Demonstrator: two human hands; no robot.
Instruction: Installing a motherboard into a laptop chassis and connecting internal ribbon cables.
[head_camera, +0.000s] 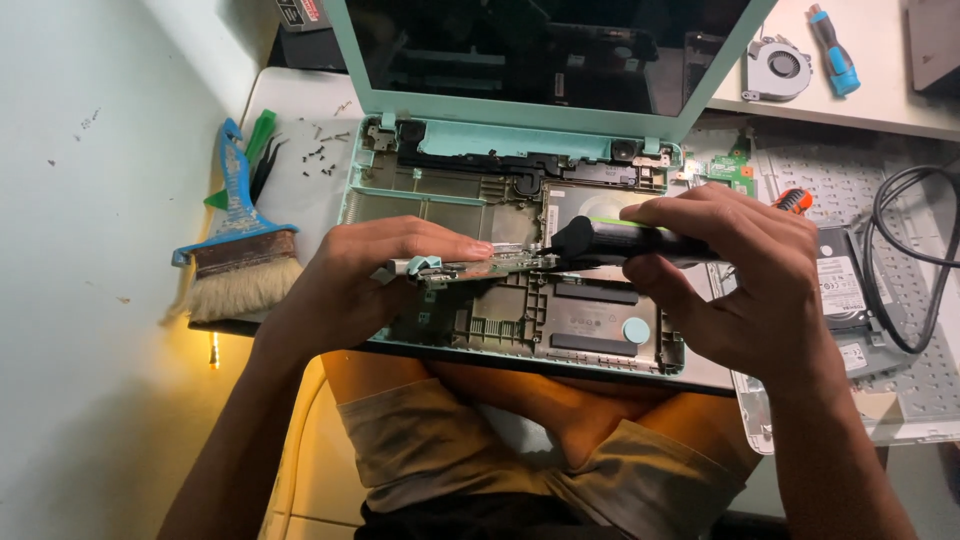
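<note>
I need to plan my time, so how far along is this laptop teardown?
Well into it. Done: the laptop base is opened and mostly bare, loose screws lie beside it, and a fan and a hard drive sit apart. In hand: the left hand holds a circuit board while the right hand presses an electric screwdriver to its end. Left: the screen remains hinged on.
</note>
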